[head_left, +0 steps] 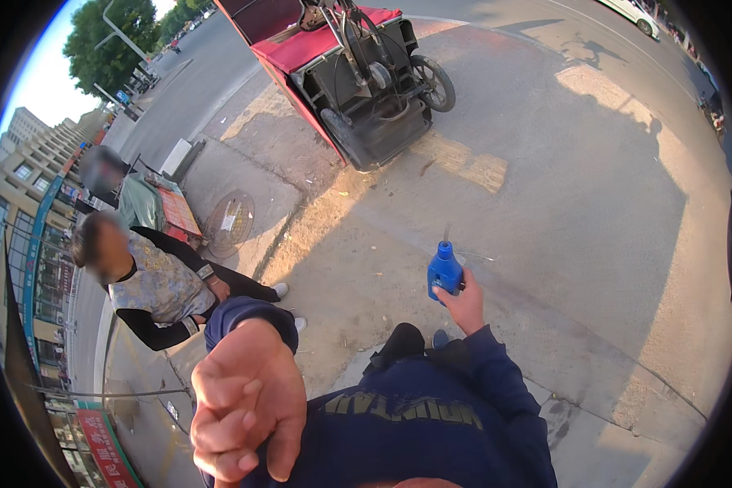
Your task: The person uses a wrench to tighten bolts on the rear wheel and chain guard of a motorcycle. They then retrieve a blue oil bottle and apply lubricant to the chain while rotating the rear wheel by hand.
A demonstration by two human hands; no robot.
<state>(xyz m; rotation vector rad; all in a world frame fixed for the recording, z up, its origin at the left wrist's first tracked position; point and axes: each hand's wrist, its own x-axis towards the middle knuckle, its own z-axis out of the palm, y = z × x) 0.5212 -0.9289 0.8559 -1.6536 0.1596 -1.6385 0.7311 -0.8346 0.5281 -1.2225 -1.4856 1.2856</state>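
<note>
Blue bottle (pixel 444 272) upright in right hand (pixel 464 305), cap up.

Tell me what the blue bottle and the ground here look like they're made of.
Blue bottle in the right hand: likely plastic, going by its smooth, evenly coloured, slightly glossy body. Ground: looks like worn concrete or asphalt, matte, patched and cracked.

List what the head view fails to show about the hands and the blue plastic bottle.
- Blue plastic bottle: lower part hidden by the right hand.
- Left hand: curled close to the lens; whether it holds anything cannot be told.
- Red-and-black cart: top cut off by the rim.
</note>
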